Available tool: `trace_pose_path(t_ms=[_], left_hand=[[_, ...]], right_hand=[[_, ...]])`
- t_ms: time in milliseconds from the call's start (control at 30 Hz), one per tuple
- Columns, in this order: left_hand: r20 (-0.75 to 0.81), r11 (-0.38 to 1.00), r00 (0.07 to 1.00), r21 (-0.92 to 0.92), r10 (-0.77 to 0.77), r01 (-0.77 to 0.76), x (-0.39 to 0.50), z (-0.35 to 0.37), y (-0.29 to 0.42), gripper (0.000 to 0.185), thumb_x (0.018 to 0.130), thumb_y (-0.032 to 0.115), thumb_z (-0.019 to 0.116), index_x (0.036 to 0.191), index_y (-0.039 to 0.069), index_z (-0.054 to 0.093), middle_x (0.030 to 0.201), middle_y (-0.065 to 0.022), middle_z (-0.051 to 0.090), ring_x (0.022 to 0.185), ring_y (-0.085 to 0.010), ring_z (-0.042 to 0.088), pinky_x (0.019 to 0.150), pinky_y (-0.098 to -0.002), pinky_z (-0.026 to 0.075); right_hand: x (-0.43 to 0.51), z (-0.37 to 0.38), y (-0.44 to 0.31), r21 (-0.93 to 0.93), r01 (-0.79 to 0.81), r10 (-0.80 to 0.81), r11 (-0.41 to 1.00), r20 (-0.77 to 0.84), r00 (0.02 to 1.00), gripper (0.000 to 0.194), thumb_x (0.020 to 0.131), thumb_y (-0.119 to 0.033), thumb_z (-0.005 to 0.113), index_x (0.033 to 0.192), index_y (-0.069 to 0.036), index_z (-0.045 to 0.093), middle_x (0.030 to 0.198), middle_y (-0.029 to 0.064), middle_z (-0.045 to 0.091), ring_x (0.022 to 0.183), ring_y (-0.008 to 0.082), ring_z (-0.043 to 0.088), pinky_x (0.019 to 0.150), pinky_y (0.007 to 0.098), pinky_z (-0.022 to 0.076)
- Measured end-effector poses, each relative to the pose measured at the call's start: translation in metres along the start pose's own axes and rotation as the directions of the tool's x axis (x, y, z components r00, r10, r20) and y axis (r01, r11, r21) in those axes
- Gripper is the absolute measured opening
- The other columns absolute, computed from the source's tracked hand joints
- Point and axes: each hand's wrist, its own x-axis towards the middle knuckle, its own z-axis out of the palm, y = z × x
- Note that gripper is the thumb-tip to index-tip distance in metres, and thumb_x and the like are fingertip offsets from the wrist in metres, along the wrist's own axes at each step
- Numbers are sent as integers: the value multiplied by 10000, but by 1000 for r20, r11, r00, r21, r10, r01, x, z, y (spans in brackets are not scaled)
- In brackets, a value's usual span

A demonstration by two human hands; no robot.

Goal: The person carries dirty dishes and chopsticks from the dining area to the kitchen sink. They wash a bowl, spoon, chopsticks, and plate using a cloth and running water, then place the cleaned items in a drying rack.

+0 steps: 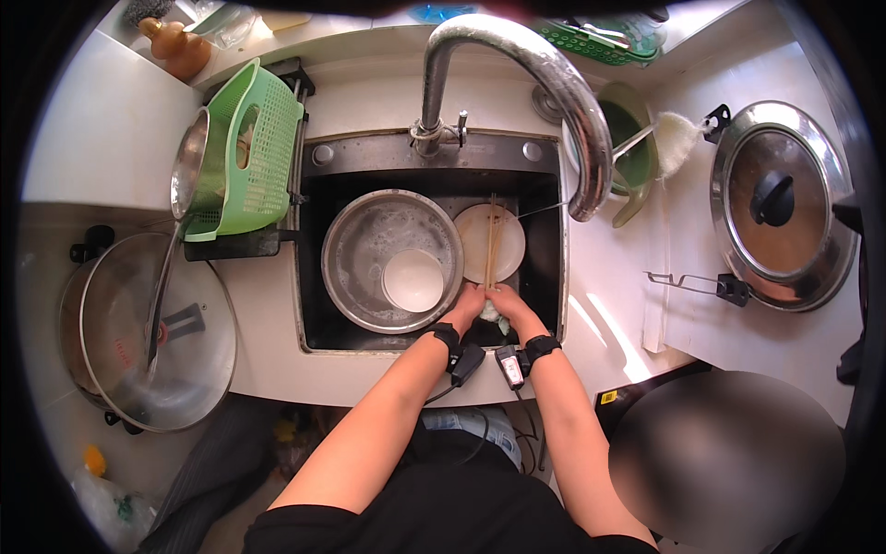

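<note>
Both my hands meet low in the right half of the sink (540,291). Wooden chopsticks (491,242) run up from between them, over a white plate (512,235) with brown smears. My left hand (471,302) grips the chopstick ends, and my right hand (507,302) closes on them from the other side. Below my fingers hangs a pale wet cloth (491,316), partly hidden by the hands. To the left of my hands, a metal basin (353,277) of sudsy water holds a white bowl (413,280).
A curved metal faucet (509,31) arches over the sink's back right. Left stand a green plastic basket (270,166) and a glass-lidded pan (187,374). On the right are a green jug (626,131) and a lidded steel pot (720,215). A blurred patch covers the lower right.
</note>
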Motion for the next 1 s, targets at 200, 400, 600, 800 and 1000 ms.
trace_pose_path(t_ms=[200,400,600,800,1000], left_hand=[[261,965,963,-233,-60,123,-1,5,17,414,898,277,423,1085,-77,529,1074,-138,570,940,-204,530,809,-328,407],[165,986,986,-162,-6,33,-37,-9,54,313,853,190,447,1036,-52,524,883,-98,574,794,-182,529,692,-328,422],[429,984,901,-121,-66,129,-106,-64,100,169,863,153,453,976,29,467,726,-39,499,603,-121,463,493,-268,373],[378,991,924,95,48,-91,-170,-178,97,124,927,178,425,960,61,401,662,-6,426,530,-97,429,454,-260,367],[29,611,972,773,235,-171,-160,-251,66,201,837,80,457,979,-46,388,834,-264,575,799,-403,586,680,-449,461]], right_hand=[[-2,-7,-5,184,-175,143,967,174,974,329,855,-178,494,1121,11,538,1032,83,610,904,162,577,768,299,456],[-49,-19,-45,-112,131,-90,985,310,946,397,832,-181,522,1173,23,513,1077,97,600,952,149,555,838,263,415],[-119,-18,-99,-143,189,-110,971,434,894,370,813,-181,523,1130,8,557,974,82,620,862,128,563,765,267,447],[-149,14,-134,-365,422,-181,830,539,822,335,806,-221,523,1091,-61,596,889,106,630,835,173,588,756,288,462],[-144,44,-149,-462,418,-153,782,507,848,360,797,-248,520,1095,-61,593,934,141,632,867,237,602,783,313,462]])
